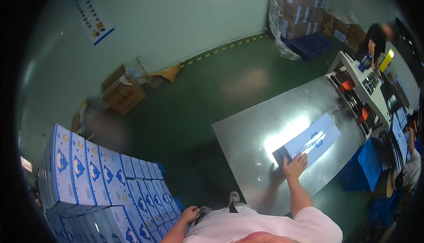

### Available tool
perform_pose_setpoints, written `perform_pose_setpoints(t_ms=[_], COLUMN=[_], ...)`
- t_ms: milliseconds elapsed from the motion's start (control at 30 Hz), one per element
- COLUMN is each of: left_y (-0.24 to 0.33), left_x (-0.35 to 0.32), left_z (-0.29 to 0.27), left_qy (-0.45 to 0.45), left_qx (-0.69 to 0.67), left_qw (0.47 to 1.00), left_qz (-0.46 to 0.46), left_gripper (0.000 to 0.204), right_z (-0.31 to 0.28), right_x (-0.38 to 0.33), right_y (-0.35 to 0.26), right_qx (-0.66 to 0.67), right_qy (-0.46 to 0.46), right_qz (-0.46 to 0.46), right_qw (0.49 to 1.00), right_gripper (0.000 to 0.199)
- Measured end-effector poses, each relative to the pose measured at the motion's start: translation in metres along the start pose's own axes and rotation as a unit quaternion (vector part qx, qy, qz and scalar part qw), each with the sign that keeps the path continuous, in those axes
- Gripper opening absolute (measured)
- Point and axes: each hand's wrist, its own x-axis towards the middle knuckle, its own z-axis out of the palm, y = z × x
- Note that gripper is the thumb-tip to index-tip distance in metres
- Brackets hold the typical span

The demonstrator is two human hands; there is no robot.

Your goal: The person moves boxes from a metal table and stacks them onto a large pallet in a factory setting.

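Observation:
A long light-blue carton with a glossy top lies slantwise on a bare metal table to my right. My right hand grips its near corner, thumb by the dark end and fingers across the top. Down at my left side hangs my left hand, its fingers loosely curled with nothing seen in them. Close to it stands a large stack of blue-and-white printed cartons.
A white machine with orange parts stands at the table's far end, a person behind it. Blue plastic crates and another person's arm are at right. An opened brown box and wrapped brown cartons sit by the wall.

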Motion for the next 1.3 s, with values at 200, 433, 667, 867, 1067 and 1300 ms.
perform_pose_setpoints(t_ms=[200, 433, 667, 867, 1067, 1300], left_y=[-0.014, 0.107, 0.093, 0.09, 0.021, -0.083], left_x=[0.062, 0.052, 0.031, 0.022, -0.049, -0.253], left_z=[0.047, 0.037, -0.012, -0.003, -0.069, -0.189], left_qy=[-0.1, -0.147, -0.179, -0.026, 0.109, 0.222], left_qx=[-0.176, -0.436, -0.566, -0.463, -0.356, -0.318], left_qw=[0.979, 0.885, 0.799, 0.874, 0.924, 0.921], left_qz=[0.011, -0.074, 0.099, 0.146, 0.082, 0.032], left_gripper=[0.055, 0.082, 0.074, 0.097, 0.114, 0.099], right_z=[-0.003, -0.101, -0.013, 0.012, -0.047, -0.142], right_x=[-0.076, -0.171, -0.067, -0.044, -0.115, -0.237], right_y=[-0.049, -0.134, -0.025, -0.017, -0.156, -0.27], right_qx=[0.011, 0.344, 0.155, 0.339, 0.282, 0.214], right_qy=[-0.058, -0.382, -0.197, -0.403, -0.492, -0.528], right_qz=[-0.058, -0.278, 0.066, 0.266, 0.033, -0.3], right_qw=[0.997, 0.812, 0.966, 0.807, 0.823, 0.765], right_gripper=[0.093, 0.062, 0.063, 0.066, 0.061, 0.057])
